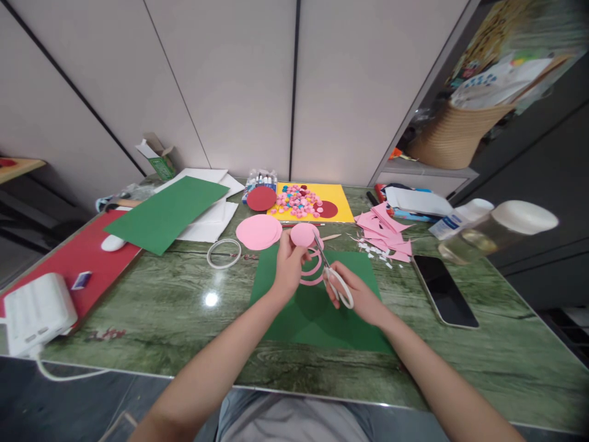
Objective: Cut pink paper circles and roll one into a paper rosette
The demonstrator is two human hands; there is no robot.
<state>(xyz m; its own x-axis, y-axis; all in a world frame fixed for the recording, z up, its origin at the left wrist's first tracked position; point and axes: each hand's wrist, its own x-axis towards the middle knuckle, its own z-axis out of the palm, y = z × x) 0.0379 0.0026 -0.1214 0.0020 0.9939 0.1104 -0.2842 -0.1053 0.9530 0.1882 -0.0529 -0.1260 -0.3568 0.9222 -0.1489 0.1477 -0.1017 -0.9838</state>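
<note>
Between thumb and fingers, my left hand (pixel 289 264) pinches a pink paper circle (pixel 303 234). Scissors (pixel 341 287) with white handles sit in my right hand (pixel 354 290), their blades at the right edge of that circle. A curled pink paper strip (pixel 313 275) hangs below the circle. Both hands are above a green paper sheet (pixel 317 325) lying on the table. To the left of the held circle lies a stack of pink paper circles (pixel 258 232). Pink paper scraps (pixel 385 230) are heaped to the right.
A white ring (pixel 224 254) lies left of the green sheet. Small pompom-like pieces (pixel 299 201) cover yellow paper (pixel 343 199) at the back, near a red circle (pixel 261 199). On the right are a phone (pixel 445 290) and a bottle (pixel 497 232); a white power bank (pixel 39 313) is left.
</note>
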